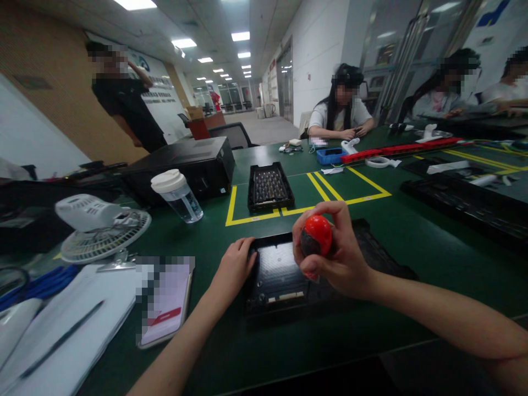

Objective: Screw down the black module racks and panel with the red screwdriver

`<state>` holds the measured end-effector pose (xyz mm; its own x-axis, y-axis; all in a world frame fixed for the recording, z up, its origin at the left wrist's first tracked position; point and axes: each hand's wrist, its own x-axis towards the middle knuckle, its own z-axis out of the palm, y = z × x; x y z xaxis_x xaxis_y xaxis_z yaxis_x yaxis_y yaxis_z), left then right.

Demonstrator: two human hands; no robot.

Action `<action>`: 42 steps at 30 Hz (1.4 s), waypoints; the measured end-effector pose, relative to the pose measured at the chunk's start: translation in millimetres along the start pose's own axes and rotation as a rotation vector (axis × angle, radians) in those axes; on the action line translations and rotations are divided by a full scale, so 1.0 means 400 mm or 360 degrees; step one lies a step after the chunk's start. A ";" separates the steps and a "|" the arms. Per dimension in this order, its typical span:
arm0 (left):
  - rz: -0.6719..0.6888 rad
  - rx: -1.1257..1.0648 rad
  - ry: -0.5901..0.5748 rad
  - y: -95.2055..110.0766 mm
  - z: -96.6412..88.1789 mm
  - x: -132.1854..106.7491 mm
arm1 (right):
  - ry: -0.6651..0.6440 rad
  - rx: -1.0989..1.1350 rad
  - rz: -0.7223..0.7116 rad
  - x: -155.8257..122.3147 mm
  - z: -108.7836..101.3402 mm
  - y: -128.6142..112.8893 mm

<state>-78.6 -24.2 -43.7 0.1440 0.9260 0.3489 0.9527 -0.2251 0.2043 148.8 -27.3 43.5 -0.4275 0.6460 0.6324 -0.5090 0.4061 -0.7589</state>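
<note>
A flat black casing (278, 269) with a shiny inner face lies on the green table in front of me. My left hand (237, 261) grips its left edge, thumb and fingers closed around the rim. Over the casing's middle, my right hand (336, 247) is wrapped around a red-and-black screwdriver (319, 234). I see its handle end-on; the shaft and tip are hidden behind the hand. The casing's right part (375, 247) extends beyond my right wrist.
Beyond the casing, a black tray of small parts (270, 187) sits by yellow tape marks (251, 219). At left are a cup (177, 195), black box (198, 165), small fan (103, 225), phone (169, 302) and papers (78, 324). Another black casing (466, 212) lies right. Several people are around.
</note>
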 end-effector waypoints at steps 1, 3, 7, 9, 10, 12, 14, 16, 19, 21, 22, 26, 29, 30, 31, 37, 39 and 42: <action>-0.0002 -0.0004 0.0001 0.000 0.000 0.000 | -0.0033 -0.0001 0.0044 -0.001 -0.002 -0.003; 0.0001 -0.0012 0.0003 0.001 0.000 -0.001 | -0.0120 0.0004 0.0146 -0.004 -0.004 -0.011; 0.0005 -0.0020 -0.0007 0.004 -0.002 0.000 | -0.0183 0.0040 0.0243 -0.005 -0.006 -0.028; -0.0010 -0.0021 -0.0025 0.006 -0.004 0.000 | -0.0173 0.0050 0.0244 -0.006 -0.005 -0.030; -0.0018 -0.0025 -0.0035 0.007 -0.005 0.000 | -0.0169 0.0046 0.0242 -0.007 -0.004 -0.030; -0.0026 -0.0034 -0.0047 0.010 -0.008 0.000 | -0.0165 0.0020 0.0229 -0.009 -0.003 -0.029; -0.0024 -0.0038 -0.0046 0.012 -0.010 0.000 | -0.0167 -0.0011 0.0216 -0.011 -0.004 -0.029; -0.0021 -0.0031 -0.0042 0.013 -0.011 0.000 | -0.0169 -0.0046 0.0216 -0.013 -0.005 -0.030; -0.0024 -0.0028 -0.0045 0.012 -0.010 0.000 | -0.0195 -0.0070 0.0193 -0.014 -0.007 -0.031; -0.0024 -0.0032 -0.0046 0.010 -0.008 -0.002 | -0.0216 -0.0059 0.0149 -0.011 -0.006 -0.031; -0.0023 -0.0033 -0.0045 0.010 -0.008 -0.003 | -0.0220 -0.0053 0.0111 -0.009 -0.005 -0.031; -0.0019 -0.0036 -0.0028 0.010 -0.008 -0.004 | -0.0208 -0.0061 -0.0064 -0.002 -0.001 -0.030; -0.0017 -0.0027 -0.0027 0.010 -0.006 -0.002 | -0.0213 -0.0039 -0.0088 -0.001 -0.001 -0.026; -0.0017 -0.0022 -0.0027 0.010 -0.005 -0.001 | -0.0216 -0.0031 -0.0087 -0.002 -0.001 -0.024; -0.0018 -0.0017 -0.0024 0.008 -0.003 0.000 | -0.0216 -0.0030 -0.0087 -0.002 -0.002 -0.023; 0.0013 -0.0007 0.0020 -0.001 0.006 -0.003 | -0.0201 -0.0046 -0.0115 0.002 0.002 -0.020; 0.0014 -0.0002 0.0015 0.000 0.006 -0.005 | -0.0206 -0.0024 -0.0126 0.004 0.004 -0.020; 0.0022 -0.0014 0.0017 0.002 0.003 -0.005 | -0.0182 0.0028 -0.0131 0.003 0.005 -0.015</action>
<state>-77.9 -25.7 -45.5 0.1544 0.9195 0.3615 0.9481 -0.2409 0.2076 149.9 -30.4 49.2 -0.4657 0.5325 0.7068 -0.5586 0.4426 -0.7015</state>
